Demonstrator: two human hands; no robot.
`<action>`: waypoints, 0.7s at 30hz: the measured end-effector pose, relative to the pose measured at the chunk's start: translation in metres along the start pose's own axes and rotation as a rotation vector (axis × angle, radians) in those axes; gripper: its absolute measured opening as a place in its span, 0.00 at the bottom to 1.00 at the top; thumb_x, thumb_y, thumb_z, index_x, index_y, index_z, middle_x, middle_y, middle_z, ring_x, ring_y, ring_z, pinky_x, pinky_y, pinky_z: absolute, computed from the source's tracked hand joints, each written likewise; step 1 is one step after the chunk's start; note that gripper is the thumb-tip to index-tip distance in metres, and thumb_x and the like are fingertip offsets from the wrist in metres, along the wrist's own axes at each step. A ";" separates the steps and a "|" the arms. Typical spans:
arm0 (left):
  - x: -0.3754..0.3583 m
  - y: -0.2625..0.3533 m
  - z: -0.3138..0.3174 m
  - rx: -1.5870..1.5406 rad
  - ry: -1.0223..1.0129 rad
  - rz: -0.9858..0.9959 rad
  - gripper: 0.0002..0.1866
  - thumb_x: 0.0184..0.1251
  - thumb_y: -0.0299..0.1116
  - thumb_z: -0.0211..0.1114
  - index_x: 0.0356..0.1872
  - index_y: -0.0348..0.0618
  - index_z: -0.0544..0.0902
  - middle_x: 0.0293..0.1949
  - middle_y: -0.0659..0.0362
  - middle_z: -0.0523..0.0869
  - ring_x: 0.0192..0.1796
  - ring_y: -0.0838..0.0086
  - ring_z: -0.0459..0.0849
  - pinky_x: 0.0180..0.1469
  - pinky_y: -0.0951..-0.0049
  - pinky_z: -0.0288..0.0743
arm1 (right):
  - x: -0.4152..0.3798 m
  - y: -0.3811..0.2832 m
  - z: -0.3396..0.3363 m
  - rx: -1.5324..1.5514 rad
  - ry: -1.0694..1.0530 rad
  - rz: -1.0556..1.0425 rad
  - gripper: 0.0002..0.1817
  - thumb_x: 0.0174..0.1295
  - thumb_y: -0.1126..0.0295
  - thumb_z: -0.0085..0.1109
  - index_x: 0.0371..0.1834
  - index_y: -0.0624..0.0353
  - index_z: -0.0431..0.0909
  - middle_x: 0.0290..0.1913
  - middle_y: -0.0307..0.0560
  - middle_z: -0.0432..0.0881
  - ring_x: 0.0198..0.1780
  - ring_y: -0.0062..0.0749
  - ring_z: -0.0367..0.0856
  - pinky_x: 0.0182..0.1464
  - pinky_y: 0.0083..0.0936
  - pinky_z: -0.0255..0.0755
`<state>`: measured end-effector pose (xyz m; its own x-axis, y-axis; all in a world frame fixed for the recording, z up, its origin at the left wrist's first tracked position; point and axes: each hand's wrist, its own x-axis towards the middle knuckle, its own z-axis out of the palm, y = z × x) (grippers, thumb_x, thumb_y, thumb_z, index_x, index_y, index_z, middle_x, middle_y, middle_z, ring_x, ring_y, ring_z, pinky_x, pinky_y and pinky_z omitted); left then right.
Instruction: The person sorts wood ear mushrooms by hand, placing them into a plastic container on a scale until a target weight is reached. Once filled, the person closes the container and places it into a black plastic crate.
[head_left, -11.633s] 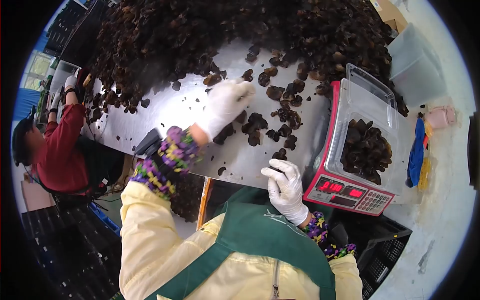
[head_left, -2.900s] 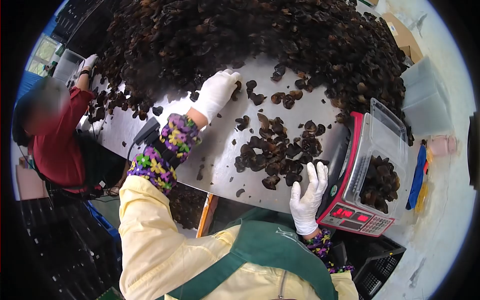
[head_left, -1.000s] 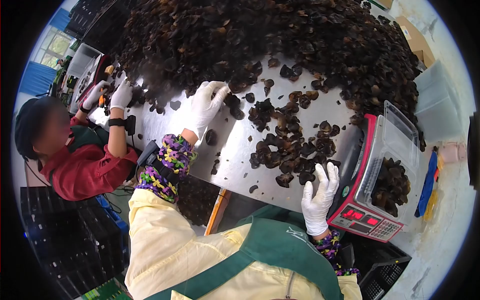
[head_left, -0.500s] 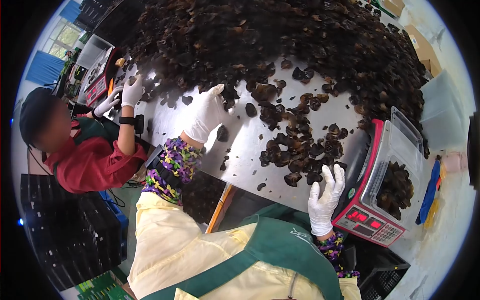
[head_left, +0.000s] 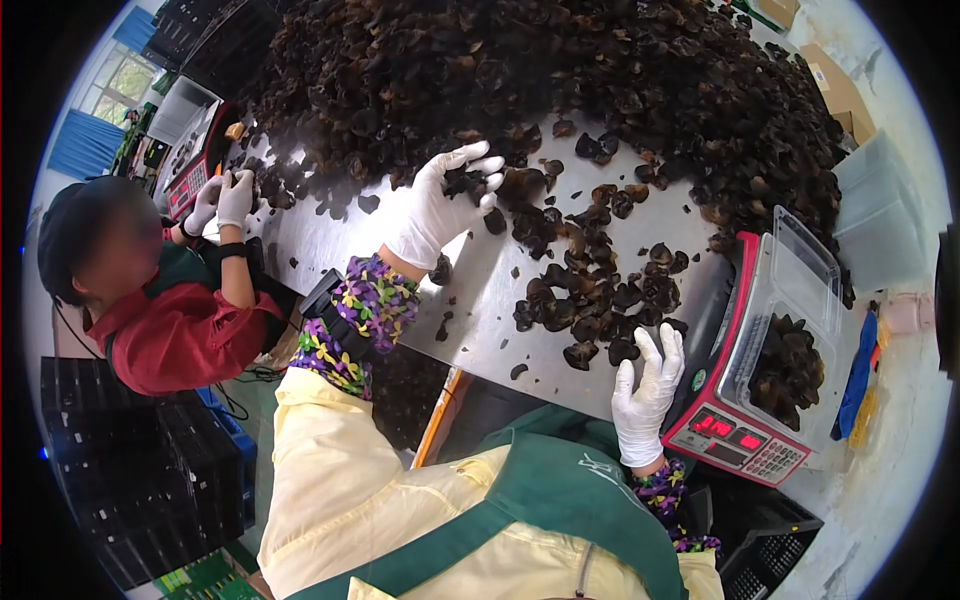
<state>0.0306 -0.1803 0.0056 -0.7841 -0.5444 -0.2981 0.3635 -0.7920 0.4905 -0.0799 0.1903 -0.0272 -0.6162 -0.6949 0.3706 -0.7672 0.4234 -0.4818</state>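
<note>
My left hand (head_left: 432, 213), in a white glove, is at the lower edge of the big heap of dark fungus pieces (head_left: 560, 60). Its fingers curl round some dark pieces (head_left: 465, 184), partly hidden by the palm. My right hand (head_left: 648, 395), also gloved, rests near the table's front edge with fingers apart and nothing between them. Just above its fingertips lies a loose cluster of pieces (head_left: 585, 305). To its right is a red scale (head_left: 735, 440) with a lit display and a clear tray holding dark fungus (head_left: 787, 372).
At the left, a co-worker in a red top (head_left: 190, 340) holds both gloved hands near a second scale (head_left: 190, 180). Black crates (head_left: 150, 470) are stacked at the lower left. A translucent bin (head_left: 880, 220) and a blue cloth (head_left: 856, 385) are at the right.
My left hand has moved slightly right and its fingers now curl round dark pieces. My right hand has hardly moved. The co-worker's hands have come closer together.
</note>
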 end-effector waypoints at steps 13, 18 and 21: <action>-0.021 -0.041 0.031 1.692 0.155 0.902 0.23 0.73 0.41 0.67 0.64 0.44 0.80 0.46 0.54 0.85 0.45 0.72 0.81 0.49 0.72 0.77 | 0.002 -0.002 -0.003 0.006 0.000 -0.002 0.24 0.59 0.72 0.63 0.62 0.54 0.79 0.71 0.54 0.67 0.75 0.58 0.61 0.76 0.52 0.55; 0.024 -0.030 0.017 1.983 0.149 0.823 0.20 0.62 0.46 0.74 0.50 0.46 0.87 0.44 0.50 0.85 0.51 0.55 0.83 0.53 0.59 0.79 | 0.001 -0.002 -0.003 0.001 -0.006 -0.010 0.23 0.60 0.73 0.63 0.61 0.54 0.80 0.71 0.54 0.67 0.75 0.58 0.61 0.76 0.51 0.56; 0.041 -0.048 0.016 2.183 0.126 0.775 0.15 0.57 0.42 0.75 0.41 0.47 0.88 0.41 0.53 0.83 0.49 0.54 0.82 0.52 0.58 0.79 | 0.001 -0.002 -0.003 0.003 0.008 -0.012 0.23 0.60 0.73 0.63 0.60 0.55 0.80 0.71 0.54 0.68 0.74 0.58 0.62 0.76 0.51 0.57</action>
<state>-0.0269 -0.1605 -0.0173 -0.7586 -0.5667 0.3216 -0.4834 0.8204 0.3052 -0.0791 0.1908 -0.0231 -0.6084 -0.6953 0.3825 -0.7740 0.4136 -0.4794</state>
